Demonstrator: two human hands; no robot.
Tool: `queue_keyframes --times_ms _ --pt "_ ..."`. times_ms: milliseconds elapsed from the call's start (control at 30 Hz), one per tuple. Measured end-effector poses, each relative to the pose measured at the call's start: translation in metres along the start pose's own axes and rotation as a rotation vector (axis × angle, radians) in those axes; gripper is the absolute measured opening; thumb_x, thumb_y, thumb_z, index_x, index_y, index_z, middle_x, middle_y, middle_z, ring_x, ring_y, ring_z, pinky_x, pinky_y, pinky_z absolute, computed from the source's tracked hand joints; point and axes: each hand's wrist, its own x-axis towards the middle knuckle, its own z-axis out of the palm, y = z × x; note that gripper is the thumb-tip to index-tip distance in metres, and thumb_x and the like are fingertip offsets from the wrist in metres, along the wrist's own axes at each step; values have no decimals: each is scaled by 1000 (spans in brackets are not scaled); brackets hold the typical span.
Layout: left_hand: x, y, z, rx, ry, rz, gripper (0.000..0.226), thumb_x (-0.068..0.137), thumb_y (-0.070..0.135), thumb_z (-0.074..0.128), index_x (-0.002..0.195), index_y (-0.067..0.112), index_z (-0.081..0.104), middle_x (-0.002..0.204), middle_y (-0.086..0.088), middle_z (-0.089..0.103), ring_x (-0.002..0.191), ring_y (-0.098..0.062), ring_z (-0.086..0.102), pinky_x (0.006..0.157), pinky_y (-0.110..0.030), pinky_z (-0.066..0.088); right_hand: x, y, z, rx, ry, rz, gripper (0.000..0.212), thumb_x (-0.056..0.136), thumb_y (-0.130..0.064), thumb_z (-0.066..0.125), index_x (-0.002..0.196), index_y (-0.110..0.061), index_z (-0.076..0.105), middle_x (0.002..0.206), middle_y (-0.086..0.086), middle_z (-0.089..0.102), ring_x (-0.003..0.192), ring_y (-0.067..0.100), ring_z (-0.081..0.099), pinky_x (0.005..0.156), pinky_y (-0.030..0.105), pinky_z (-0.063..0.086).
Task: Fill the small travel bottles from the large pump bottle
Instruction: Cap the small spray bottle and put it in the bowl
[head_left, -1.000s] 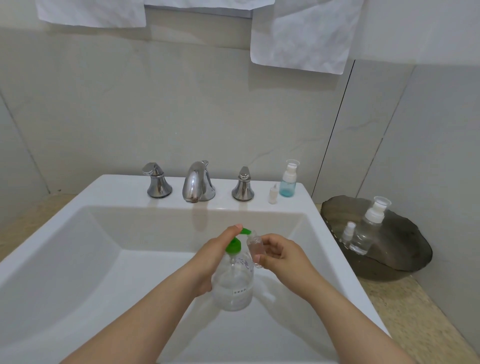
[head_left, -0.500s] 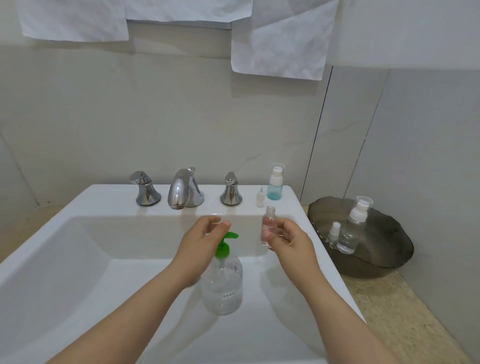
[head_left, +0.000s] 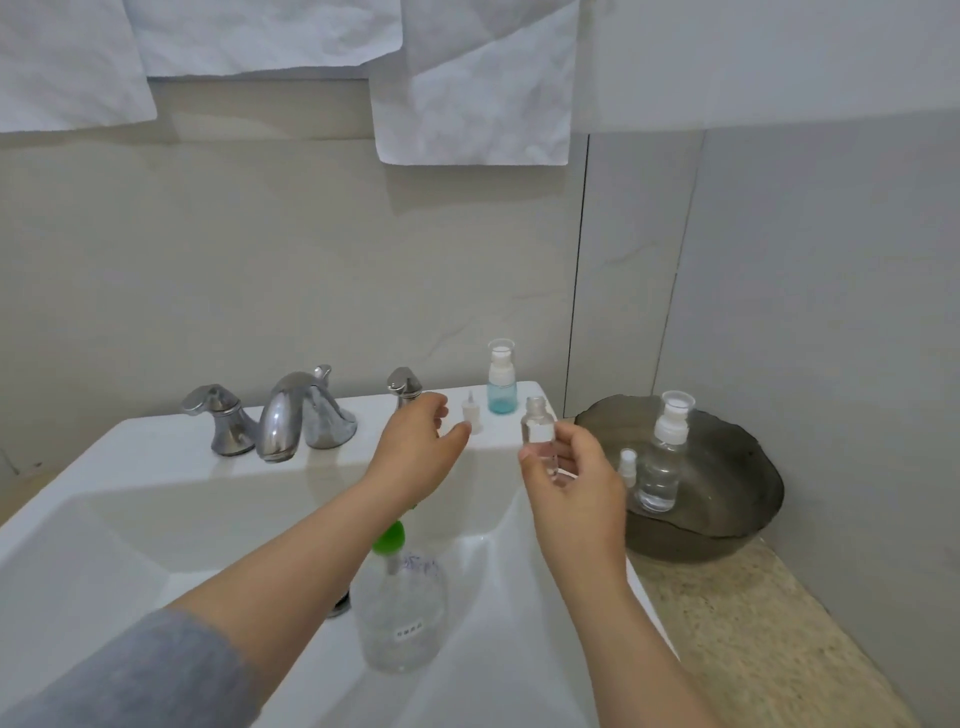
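Roughly upright, travel bottle (head_left: 537, 431) in right hand (head_left: 571, 483) grip, pump bottle (head_left: 400, 613) below

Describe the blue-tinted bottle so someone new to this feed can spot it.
Follow the white sink's back ledge right, past the chrome faucet, to its end. There stands the blue-tinted bottle, white pump under a clear cap. Its neighbours, a tiny white piece and the clear bottles in the dark bowl, carry no blue.
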Motion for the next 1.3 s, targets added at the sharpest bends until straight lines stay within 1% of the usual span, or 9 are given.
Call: queue_keyframes --times_ms 100,233,400,533,733,867,967,1100,1300 --pt "17 4 14 29 -13 -51 49 97 30 66 133 1 53 119 -8 56 104 -22 53 91 -34 44 3 0 0 23 12 12 23 87 -20 67 105 -32 59 95 -10 67 91 3 62 79 25 51" --pt "34 7 29 65 13 -86 56 94 35 69 138 5 51 141 -8 55 126 -26 55 90 -29 40 4 0 1 45 15 18 23 87 -19 67 101 -34 57 93 -12 66 89 5 62 79 27 51" --pt "44 9 38 -6 130 -82 23 96 20 65 115 6 65 120 -8 67 107 -23 62 78 -26 38 7 1 3 48 26 32 21 87 -20 67 102 -32 59 92 -11 66 89 5 61 81 30 52" --pt "31 5 32 -98 167 -30 12 96 17 65 105 9 67 105 -5 68 97 -23 66 76 -28 42 6 1 4 47 17 46 21 87 -20 67 101 -33 57 94 -11 66 92 7 61 83 30 51" --pt "-22 1 -6 -447 218 11 7 91 15 75 90 14 68 83 0 70 77 -13 66 81 -35 58 2 -3 6 45 -46 43 20 88 -21 67 98 -36 57 92 -17 65 87 -7 59 71 9 44" --pt "-63 3 -32 -615 324 15 5 87 18 78 85 20 75 80 -13 69 75 -16 61 53 -14 52 -2 -6 7 130 -114 67 21 88 -20 68 91 -38 58 93 -11 68 87 1 62 68 4 44" --pt "-70 -7 -45 -608 273 9 17 80 18 83 87 31 76 61 19 59 66 -6 55 71 -28 59 -8 -5 9 162 -213 64 16 88 -20 69 99 -31 66 96 -9 71 91 9 66 78 15 51" --pt "-69 -16 -55 -646 252 -59 39 59 23 92 89 24 68 70 10 59 71 -14 58 80 -44 58 -16 -5 12 119 -372 58 20 87 -20 71 105 -29 69 98 -9 72 93 9 66 81 23 54" --pt "-64 -21 -58 -711 188 -85 17 71 11 88 79 18 74 65 8 71 64 -6 68 63 -15 55 -18 -4 18 80 -441 39 19 84 -15 73 98 -27 70 91 -6 72 87 7 66 77 20 54"
